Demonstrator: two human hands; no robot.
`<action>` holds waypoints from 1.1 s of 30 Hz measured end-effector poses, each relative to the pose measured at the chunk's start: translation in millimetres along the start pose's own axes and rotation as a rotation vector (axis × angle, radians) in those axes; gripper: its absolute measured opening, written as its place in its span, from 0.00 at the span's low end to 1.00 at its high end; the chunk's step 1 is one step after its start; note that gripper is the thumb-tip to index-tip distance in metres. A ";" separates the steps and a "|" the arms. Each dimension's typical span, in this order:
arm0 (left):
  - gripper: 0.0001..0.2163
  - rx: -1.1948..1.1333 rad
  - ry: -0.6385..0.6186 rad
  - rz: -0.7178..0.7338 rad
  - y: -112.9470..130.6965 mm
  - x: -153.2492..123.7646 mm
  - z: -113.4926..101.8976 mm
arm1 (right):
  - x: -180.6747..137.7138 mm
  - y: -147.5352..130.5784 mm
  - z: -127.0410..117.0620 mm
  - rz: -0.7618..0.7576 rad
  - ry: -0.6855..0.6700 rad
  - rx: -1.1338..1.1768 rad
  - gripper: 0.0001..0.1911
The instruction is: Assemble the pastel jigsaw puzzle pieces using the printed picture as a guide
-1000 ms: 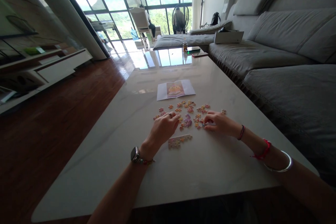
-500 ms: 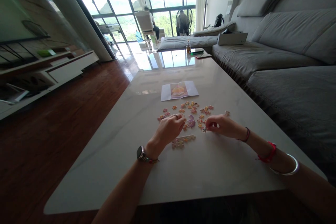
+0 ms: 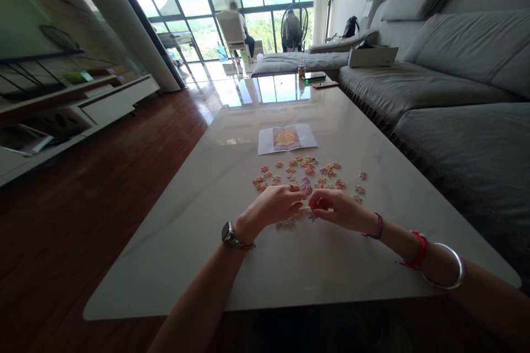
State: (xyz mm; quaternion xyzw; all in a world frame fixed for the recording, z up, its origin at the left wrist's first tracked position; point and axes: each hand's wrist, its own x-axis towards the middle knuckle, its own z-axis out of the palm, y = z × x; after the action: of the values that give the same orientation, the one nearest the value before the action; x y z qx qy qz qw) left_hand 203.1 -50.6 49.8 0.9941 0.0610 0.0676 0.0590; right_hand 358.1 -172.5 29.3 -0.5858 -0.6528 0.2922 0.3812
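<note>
Your two hands nearly meet over the worktop (image 3: 199, 193), their fingertips just beside each other. Your right hand (image 3: 337, 208) has its thumb and forefinger drawn together, pinching a bluish puzzle piece (image 3: 311, 215) by the right end of a partly joined strip (image 3: 285, 224). Your left hand (image 3: 273, 204) reaches over that strip with its fingers together and pointing right; you hide part of the strip this way, and I cannot tell whether those fingers hold anything.

Beyond your knuckles, loose pieces (image 3: 308, 162) lie scattered in an arc, pink, yellow and orange, around a purple cluster (image 3: 306, 185) just past your fingertips. Three pale pieces (image 3: 360, 190) sit off to the right, apart from the others. Farther off, a creased leaflet (image 3: 307, 135) lies flat, its printed picture (a yellow figure, as far as you can make it out) in the middle. At the far end stand a bottle (image 3: 302, 69) and, next to it, a dark device (image 3: 314, 78) with a green light. The grey sofa (image 3: 464, 66) runs along your right.
</note>
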 end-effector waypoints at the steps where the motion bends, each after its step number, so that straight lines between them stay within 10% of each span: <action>1: 0.10 -0.028 -0.018 0.002 -0.3 -0.1 -0.4 | 0.4 -0.7 2.6 -0.005 0.026 -0.053 0.02; 33: 0.05 -0.346 -0.119 -0.019 -6.4 6.2 3.2 | 1.4 2.1 18.1 -0.102 0.117 -0.234 0.06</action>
State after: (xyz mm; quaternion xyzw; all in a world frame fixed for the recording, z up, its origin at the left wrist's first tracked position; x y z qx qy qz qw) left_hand 208.9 -43.8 46.6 0.9707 0.0541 0.0176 0.2334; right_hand 344.0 -169.6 18.0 -0.6085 -0.6880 0.1596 0.3618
